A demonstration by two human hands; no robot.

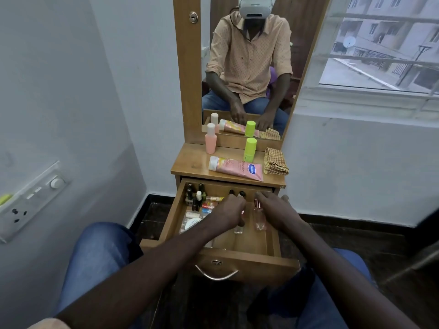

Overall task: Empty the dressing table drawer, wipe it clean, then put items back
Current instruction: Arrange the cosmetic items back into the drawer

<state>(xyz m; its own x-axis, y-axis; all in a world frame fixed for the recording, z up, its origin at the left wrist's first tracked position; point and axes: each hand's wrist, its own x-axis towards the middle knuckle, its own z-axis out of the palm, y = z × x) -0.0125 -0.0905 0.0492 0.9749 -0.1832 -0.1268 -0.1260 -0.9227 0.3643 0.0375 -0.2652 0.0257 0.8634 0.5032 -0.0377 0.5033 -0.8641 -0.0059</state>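
**Both grips in the open drawer**

The left grip [229, 213] is curled tight, fingers folded round the top of a small clear bottle [238, 228] that stands near the middle of the drawer [247, 258]. Just to its right, the right grip [278, 212] is spread, its fingers reaching straight toward the drawer's back wall; it lies beside a pink perfume bottle [259, 217], and I cannot tell whether it touches the glass.

The drawer is pulled well out from under the desk [190, 160]. Its left side is crowded with nail polish bottles [197, 198], small tubes and a round white jar [192, 223]; two dark caps [236, 193] stand against the back wall.

On the desk a peach bottle [211, 138] stands at the back left corner, and a lime-green stick [250, 149] stands toward the back right. A pink tube [235, 168] lies along the front edge. A folded checked cloth [275, 161] rests at the right edge. The mirror [247, 67] rises behind them.
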